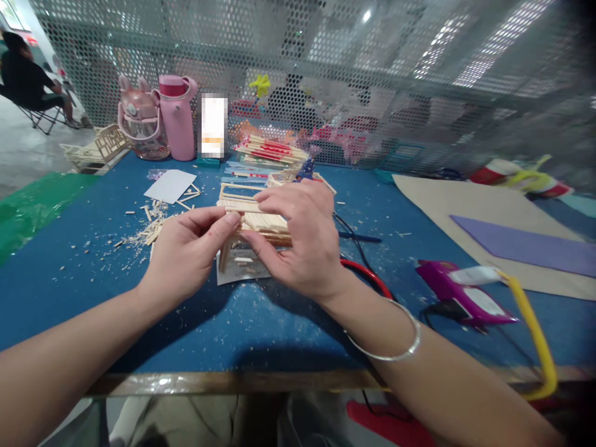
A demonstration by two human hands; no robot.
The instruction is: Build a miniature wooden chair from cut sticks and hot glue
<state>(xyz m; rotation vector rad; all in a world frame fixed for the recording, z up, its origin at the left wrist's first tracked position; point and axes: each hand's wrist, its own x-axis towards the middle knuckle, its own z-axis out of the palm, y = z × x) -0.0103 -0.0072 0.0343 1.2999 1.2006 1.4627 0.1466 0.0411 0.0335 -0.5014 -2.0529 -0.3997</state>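
Note:
A small wooden-stick model [266, 221], with rows of pale sticks laid side by side, stands on the blue table between my hands. My left hand [189, 245] is closed, thumb and forefinger pinched at the left end of a thin wooden stick [244, 210] along the model's upper side. From the right, my right hand [305, 233] is curled over the model, fingers on top and thumb against its near edge. It covers the model's right part. Beneath the model lies a pale sheet [228, 274] with small stick bits on it.
Wood scraps [153, 230] and a white card [171, 186] lie left. Behind stand a pink bottle [179, 124], a clear pink-lidded bottle [142, 124], a lit phone [213, 127] and bundled sticks [272, 150]. Right are a purple device [465, 295], yellow cable [531, 316] and purple sheet [526, 242].

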